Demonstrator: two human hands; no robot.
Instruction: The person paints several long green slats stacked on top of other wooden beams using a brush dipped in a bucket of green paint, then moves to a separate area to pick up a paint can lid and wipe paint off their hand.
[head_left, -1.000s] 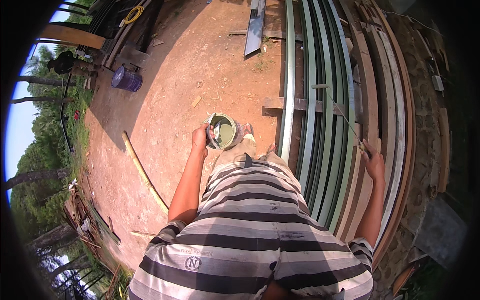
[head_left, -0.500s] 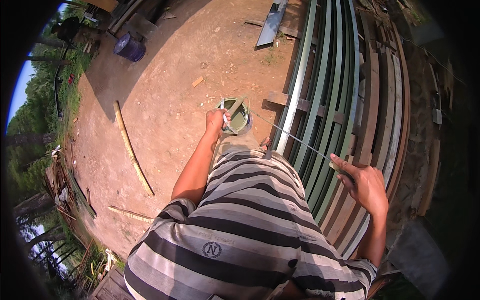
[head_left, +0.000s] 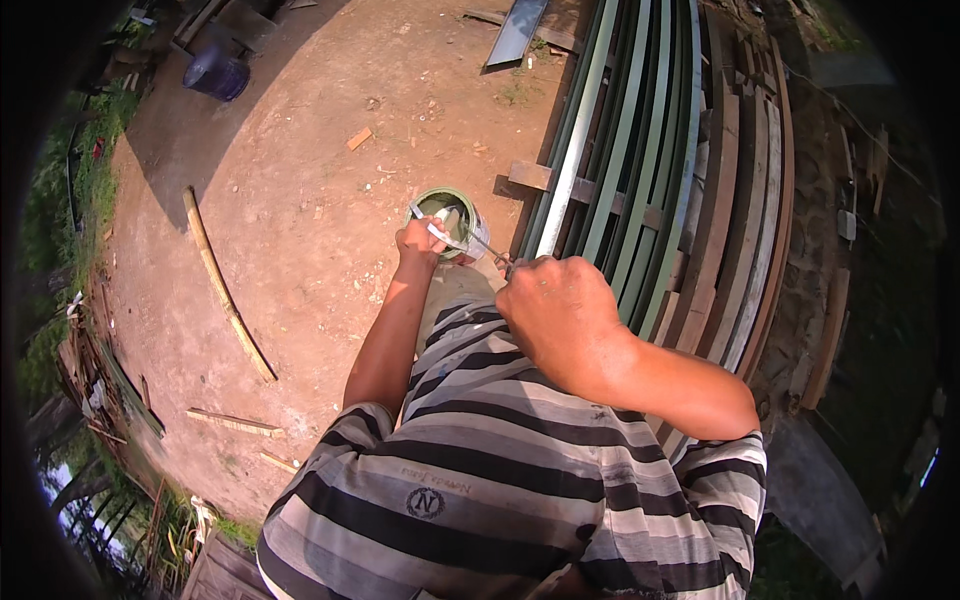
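While left hand (head_left: 421, 237) holds bucket (head_left: 440, 198) | shape: round | inside: green

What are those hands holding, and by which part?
Left hand: the bucket, by its handle. Right hand: the roller, by the end away from the bucket.

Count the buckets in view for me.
2: the green-rimmed bucket held in the left hand, and the purple bucket near the picture's upper left. Others could be hidden in the dark margins.
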